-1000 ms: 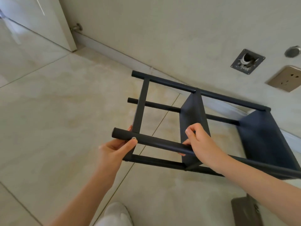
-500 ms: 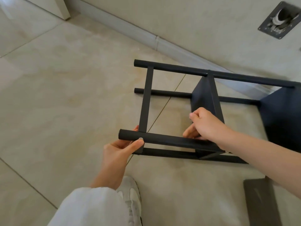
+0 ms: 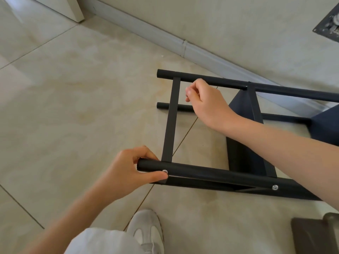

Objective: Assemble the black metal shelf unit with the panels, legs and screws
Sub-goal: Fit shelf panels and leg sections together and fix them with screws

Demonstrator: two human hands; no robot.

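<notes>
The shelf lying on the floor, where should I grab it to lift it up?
Probably by the two upper legs, from above. The shelf lies on its side, so the near leg and far leg are raised round bars with open gaps beneath. The left hand already wraps the near one.

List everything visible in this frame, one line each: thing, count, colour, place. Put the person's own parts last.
shelf unit: one, black, lying on its side on the floor, centre right
legs: four black tubes, running left to right
screws: two seen, silver, in the nearest leg
crossbar: one, black, joining near and far legs
floor: beige tiles
skirting: pale, along the wall
wall plate: one, dark, top right
dark flat object: one, bottom right, unclear
shoe: one, white, bottom centre
left hand: grips the nearest leg's end
right hand: fingers curled, by the far leg; its grip cannot be judged
</notes>
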